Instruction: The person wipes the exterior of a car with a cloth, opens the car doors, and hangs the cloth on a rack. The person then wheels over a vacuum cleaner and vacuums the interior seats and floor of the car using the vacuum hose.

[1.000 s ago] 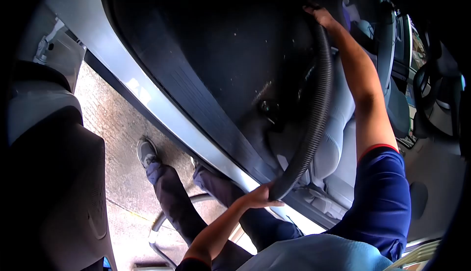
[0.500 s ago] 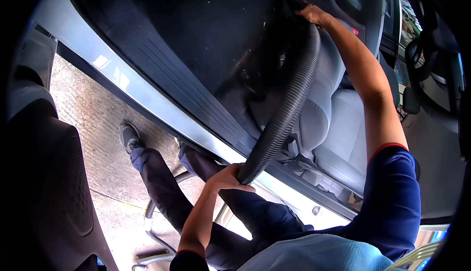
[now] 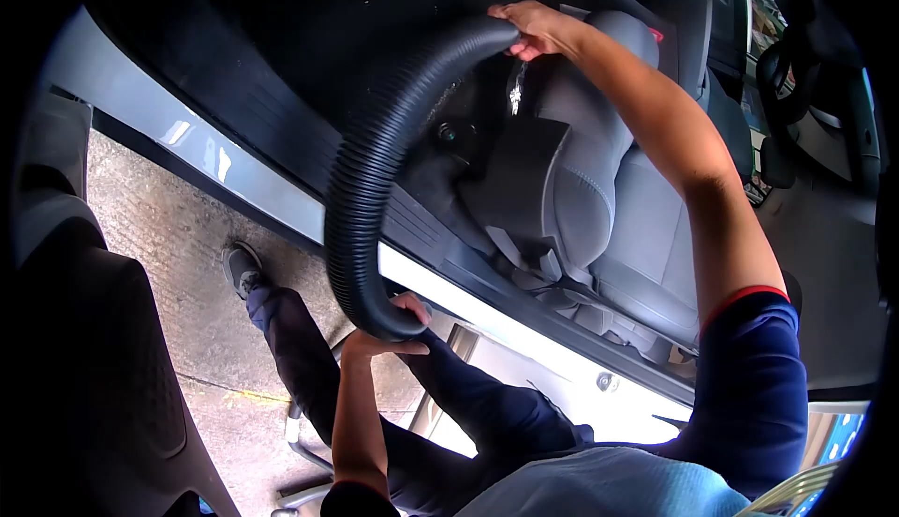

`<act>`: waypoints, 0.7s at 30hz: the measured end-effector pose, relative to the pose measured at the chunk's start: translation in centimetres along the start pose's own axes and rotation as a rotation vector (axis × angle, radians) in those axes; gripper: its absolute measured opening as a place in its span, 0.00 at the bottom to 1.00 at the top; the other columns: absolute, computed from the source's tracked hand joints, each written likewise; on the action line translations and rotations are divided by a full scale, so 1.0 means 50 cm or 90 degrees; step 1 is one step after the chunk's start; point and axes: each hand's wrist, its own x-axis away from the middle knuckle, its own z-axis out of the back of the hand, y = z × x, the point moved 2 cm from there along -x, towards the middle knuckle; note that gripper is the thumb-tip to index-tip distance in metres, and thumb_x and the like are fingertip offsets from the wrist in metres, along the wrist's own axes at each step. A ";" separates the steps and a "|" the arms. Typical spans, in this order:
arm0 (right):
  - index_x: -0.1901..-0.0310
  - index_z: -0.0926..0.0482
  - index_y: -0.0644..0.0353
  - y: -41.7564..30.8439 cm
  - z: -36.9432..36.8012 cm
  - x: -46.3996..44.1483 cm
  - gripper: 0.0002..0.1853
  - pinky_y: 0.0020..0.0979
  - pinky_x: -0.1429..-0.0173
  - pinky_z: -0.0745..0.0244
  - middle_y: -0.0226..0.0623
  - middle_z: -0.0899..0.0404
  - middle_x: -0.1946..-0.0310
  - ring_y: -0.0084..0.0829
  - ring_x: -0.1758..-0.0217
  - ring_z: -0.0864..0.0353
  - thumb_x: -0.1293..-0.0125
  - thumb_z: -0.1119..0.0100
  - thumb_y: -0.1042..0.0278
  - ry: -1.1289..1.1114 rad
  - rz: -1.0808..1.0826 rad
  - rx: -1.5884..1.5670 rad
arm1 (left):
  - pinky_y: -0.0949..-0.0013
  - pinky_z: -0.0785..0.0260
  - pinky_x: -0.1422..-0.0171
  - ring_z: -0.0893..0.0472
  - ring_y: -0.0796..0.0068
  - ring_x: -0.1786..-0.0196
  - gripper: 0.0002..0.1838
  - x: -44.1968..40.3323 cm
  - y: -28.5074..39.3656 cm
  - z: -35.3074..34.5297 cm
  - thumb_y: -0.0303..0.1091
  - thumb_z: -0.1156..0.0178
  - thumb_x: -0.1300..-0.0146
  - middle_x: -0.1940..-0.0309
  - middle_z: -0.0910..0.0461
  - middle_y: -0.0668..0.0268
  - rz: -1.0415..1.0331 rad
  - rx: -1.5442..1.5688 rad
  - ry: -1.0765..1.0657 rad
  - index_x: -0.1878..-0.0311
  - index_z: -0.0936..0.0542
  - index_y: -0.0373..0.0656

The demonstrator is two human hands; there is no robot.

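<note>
A thick black corrugated vacuum hose [image 3: 361,180] bends in a wide arc between my hands, over the car's sill and dark floor. My right hand [image 3: 536,30] is closed round its far end, beside the grey seat [image 3: 581,180]. The nozzle end, if there is one, is hidden by the hand and shadow. Near my legs, my left hand [image 3: 389,330] grips the hose's lower part, fingers and thumb on either side of it.
The pale door sill [image 3: 201,147] runs diagonally below the dark car floor [image 3: 309,21]. An open door panel [image 3: 103,330] stands at left. My shoe [image 3: 243,269] is on the concrete [image 3: 150,189], near a metal tube frame [image 3: 304,496]. A red buckle [image 3: 655,35] shows by the seats.
My right hand has moved left, away from the dark corner. My left hand has shifted slightly left. The hose, nearly straight before, now bows strongly to the left.
</note>
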 end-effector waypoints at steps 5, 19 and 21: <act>0.38 0.29 0.52 0.019 -0.138 0.046 0.22 0.33 0.76 0.17 0.44 0.22 0.56 0.31 0.79 0.19 0.27 0.60 0.54 0.122 0.073 -0.070 | 0.68 0.32 0.43 0.23 0.70 0.53 0.24 0.026 -0.015 0.010 0.22 0.21 0.60 0.61 0.23 0.68 -0.019 0.021 0.026 0.61 0.24 0.45; 0.63 0.27 0.59 0.069 0.054 -0.227 0.10 0.54 0.61 0.16 0.45 0.17 0.64 0.49 0.66 0.15 0.35 0.48 0.61 0.005 0.012 -0.722 | 0.67 0.28 0.49 0.20 0.71 0.59 0.18 -0.011 -0.039 -0.014 0.21 0.24 0.59 0.67 0.20 0.67 0.120 0.016 0.157 0.64 0.21 0.43; 0.61 0.27 0.58 0.037 0.062 -0.221 0.11 0.53 0.60 0.17 0.41 0.17 0.64 0.45 0.64 0.15 0.34 0.48 0.59 0.072 0.016 -0.651 | 0.66 0.26 0.49 0.18 0.69 0.58 0.19 -0.018 -0.049 -0.026 0.18 0.24 0.60 0.67 0.19 0.64 0.153 0.008 0.157 0.64 0.20 0.42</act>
